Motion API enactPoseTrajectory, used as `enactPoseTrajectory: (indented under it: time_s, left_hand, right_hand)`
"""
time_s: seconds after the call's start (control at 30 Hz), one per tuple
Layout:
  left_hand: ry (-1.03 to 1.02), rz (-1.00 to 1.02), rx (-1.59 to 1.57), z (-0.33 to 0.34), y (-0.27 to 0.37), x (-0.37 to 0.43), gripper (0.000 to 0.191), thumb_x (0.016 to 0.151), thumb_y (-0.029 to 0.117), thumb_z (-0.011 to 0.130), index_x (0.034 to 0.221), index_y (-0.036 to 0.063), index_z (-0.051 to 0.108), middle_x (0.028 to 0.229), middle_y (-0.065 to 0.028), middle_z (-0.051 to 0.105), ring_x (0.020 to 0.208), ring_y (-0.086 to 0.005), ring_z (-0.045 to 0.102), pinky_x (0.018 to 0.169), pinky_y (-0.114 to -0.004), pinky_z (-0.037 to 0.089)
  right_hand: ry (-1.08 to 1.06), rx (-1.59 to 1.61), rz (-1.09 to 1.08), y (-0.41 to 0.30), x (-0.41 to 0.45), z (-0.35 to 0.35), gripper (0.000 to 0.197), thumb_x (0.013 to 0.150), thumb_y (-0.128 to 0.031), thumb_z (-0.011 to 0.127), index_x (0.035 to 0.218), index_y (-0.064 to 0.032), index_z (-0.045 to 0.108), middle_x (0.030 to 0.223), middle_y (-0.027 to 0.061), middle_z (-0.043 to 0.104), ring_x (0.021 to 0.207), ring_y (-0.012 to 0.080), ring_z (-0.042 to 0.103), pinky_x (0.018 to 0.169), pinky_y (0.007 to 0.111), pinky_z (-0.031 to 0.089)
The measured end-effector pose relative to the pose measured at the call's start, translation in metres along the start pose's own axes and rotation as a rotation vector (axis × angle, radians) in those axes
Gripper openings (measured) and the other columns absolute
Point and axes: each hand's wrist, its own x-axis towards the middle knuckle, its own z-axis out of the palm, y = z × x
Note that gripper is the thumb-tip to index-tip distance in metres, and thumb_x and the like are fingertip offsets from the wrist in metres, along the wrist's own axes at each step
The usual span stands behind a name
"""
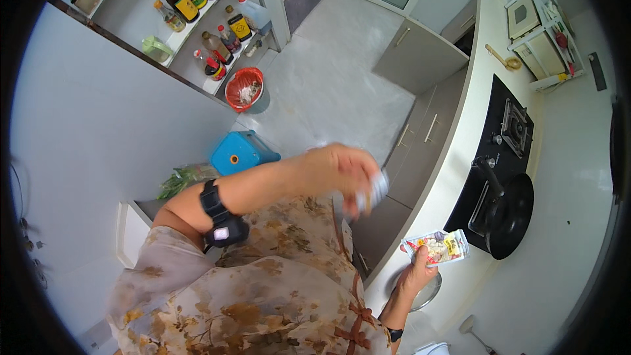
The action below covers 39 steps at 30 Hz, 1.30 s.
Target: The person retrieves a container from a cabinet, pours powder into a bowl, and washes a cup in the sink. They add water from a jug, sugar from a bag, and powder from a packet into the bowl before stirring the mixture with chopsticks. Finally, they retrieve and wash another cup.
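Note:
My left hand (345,172) is stretched across in front of me, blurred by motion. Its fingers are closed around a small white object (373,192), too blurred to identify. In my right hand (416,273), over the edge of the white countertop (389,271), is a printed food packet (443,248) with a yellow label, my thumb lying on its upper face. Beneath that hand a round bowl (430,293) is partly hidden. A black wok (512,217) sits on the gas hob (480,172) just beyond the packet.
A cabinet door (419,54) stands open over the floor. Left are a blue plastic stool (241,153), a red-lined bin (244,91), leafy greens (182,181) and shelves (177,37) of bottles. A ladle (503,57) and white rack (542,34) occupy the far counter.

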Motion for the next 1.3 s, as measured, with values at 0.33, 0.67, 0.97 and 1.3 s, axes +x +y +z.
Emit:
enactPoseTrajectory:
  time_s: [0.33,0.67,0.97,1.3]
  left_hand:
    - [1.426,0.070,-0.161,-0.392,-0.179,-0.067,0.025,0.082,0.002,0.050,0.107,0.0074,0.048,0.085,-0.0108,0.063,0.064,-0.0194,0.064,0.046,-0.028,0.051]
    - [1.585,-0.016,-0.257,-0.517,-0.105,-0.102,0.025,0.082,0.001,0.051,0.103,0.0147,0.049,0.086,-0.0022,0.059,0.064,-0.0154,0.058,0.054,-0.029,0.049]
    - [1.307,0.054,-0.051,-0.539,-0.159,-0.096,0.040,0.082,0.009,0.054,0.121,0.0082,0.044,0.091,-0.0066,0.058,0.072,-0.0184,0.058,0.061,-0.034,0.048]
    - [0.219,-0.124,0.561,-0.292,-0.058,0.078,0.035,0.084,0.012,0.056,0.118,0.0035,0.051,0.100,-0.0076,0.060,0.089,-0.0152,0.056,0.079,-0.029,0.046]
  right_hand:
    - [0.235,-0.096,0.048,-0.002,-0.027,0.014,0.035,0.085,-0.021,0.060,0.109,0.0036,0.051,0.093,0.0103,0.058,0.075,0.0152,0.058,0.057,0.031,0.054]
    - [0.130,-0.235,0.033,-0.014,-0.007,0.140,0.023,0.085,-0.014,0.058,0.098,0.0046,0.054,0.087,0.0099,0.058,0.069,0.0155,0.059,0.057,0.030,0.055]
    - [0.131,-0.201,0.074,-0.015,0.002,0.168,0.022,0.085,-0.010,0.058,0.098,0.0070,0.054,0.087,0.0115,0.059,0.071,0.0155,0.059,0.059,0.029,0.053]
    - [0.224,-0.048,0.215,-0.001,0.006,0.165,0.031,0.075,-0.004,0.065,0.103,0.0006,0.053,0.092,0.0084,0.059,0.079,0.0185,0.060,0.068,0.032,0.054]
